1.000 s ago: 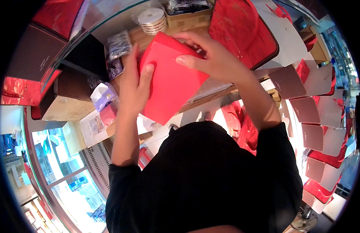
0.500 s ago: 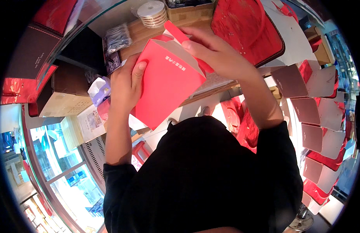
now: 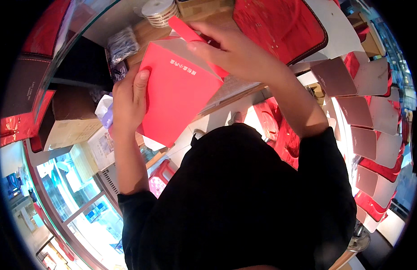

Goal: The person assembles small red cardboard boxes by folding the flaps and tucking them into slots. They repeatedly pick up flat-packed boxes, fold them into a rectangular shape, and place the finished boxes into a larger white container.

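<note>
A red cardboard box (image 3: 177, 96) with light printing along its upper edge is held tilted in front of me, its grey inner side showing at the top. My left hand (image 3: 131, 96) is closed on its left side, thumb on the red front and fingers behind it. At the open end, my right hand (image 3: 231, 49) pinches a narrow red flap (image 3: 185, 30) between thumb and fingers. Part of that flap and the far side of the box are hidden by the right hand.
Beyond the box, a wooden counter (image 3: 204, 20) carries a stack of white spools (image 3: 159, 10) and a plastic-wrapped pack (image 3: 123, 44). A large red bag (image 3: 280, 29) lies at far right. Brown-and-red bags (image 3: 334, 83) line the right side; a cardboard carton (image 3: 69, 131) stands left.
The whole view has shifted, so the box, both hands and the counter appear farther left. Both hands keep their grip on the box and its flap.
</note>
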A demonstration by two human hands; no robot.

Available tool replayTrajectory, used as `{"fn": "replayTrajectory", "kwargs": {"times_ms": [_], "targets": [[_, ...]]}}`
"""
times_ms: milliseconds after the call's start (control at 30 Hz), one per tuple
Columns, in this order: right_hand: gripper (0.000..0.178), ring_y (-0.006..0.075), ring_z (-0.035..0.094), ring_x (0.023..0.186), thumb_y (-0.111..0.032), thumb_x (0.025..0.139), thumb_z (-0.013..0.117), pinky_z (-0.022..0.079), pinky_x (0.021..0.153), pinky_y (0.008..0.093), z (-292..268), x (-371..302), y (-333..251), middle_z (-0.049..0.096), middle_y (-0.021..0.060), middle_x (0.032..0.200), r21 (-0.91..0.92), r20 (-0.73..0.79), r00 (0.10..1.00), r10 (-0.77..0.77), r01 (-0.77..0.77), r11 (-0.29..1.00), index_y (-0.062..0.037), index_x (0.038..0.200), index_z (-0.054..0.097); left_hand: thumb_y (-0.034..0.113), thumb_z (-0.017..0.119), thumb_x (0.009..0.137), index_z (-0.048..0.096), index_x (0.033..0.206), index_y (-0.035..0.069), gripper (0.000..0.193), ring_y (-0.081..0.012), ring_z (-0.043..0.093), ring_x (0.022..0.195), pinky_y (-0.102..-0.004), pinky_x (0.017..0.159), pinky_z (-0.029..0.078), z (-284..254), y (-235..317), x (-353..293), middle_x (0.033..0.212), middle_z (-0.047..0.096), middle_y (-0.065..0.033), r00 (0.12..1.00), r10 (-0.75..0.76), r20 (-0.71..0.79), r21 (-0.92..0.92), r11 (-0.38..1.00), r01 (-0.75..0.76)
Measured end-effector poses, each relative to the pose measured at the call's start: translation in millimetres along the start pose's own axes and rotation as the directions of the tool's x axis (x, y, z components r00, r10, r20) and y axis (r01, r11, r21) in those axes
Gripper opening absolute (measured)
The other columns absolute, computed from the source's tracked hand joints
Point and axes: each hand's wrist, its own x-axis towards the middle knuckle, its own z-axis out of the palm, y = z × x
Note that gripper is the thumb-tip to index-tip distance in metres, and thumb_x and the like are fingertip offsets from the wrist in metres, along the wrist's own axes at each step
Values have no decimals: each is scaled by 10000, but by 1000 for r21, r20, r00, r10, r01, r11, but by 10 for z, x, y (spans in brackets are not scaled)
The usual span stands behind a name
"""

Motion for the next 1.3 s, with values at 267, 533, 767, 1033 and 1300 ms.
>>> {"fn": "replayTrajectory", "kwargs": {"times_ms": [267,533,767,1033,1300], "targets": [[490,241,588,890,-266,917,497,454,782,319,109,6,-63,586,160,1016,-259,-71,990,-126,103,960,-67,1350,382,358,410,958,592,1056,10,405,-382,626,793,-379,688,469,4,-54,43,812,625,-225,1000,7,10,52,999,-7],[493,288,492,1122,-259,959,391,373,943,338,185,-17,15,480,200,1230,-127,43,999,-33,38,991,-83,1409,297,365,430,946,597,1055,18,400,-392,618,803,-405,690,469,-12,-29,81,816,623,-232,997,-37,64,119,992,29],[486,243,460,1167,-202,965,379,350,965,307,258,-10,127,450,179,1278,33,-27,995,-100,101,994,-65,1418,269,367,445,937,603,1029,28,385,-391,610,776,-411,662,462,13,-16,73,791,620,-220,997,-28,65,106,994,21],[483,244,465,1159,-188,963,382,346,969,305,246,-59,60,455,179,1263,1,44,996,-74,74,997,-80,1421,271,400,432,935,607,1019,41,408,-387,607,755,-413,636,454,12,-11,15,770,615,-220,996,-44,71,147,989,33],[399,186,550,990,-213,931,478,458,845,298,239,-31,-11,536,106,1114,230,-65,996,53,-37,973,-103,1313,438,388,454,925,613,1028,68,372,-378,613,726,-427,635,464,62,27,-7,778,625,-203,996,72,57,193,978,-82]]}}
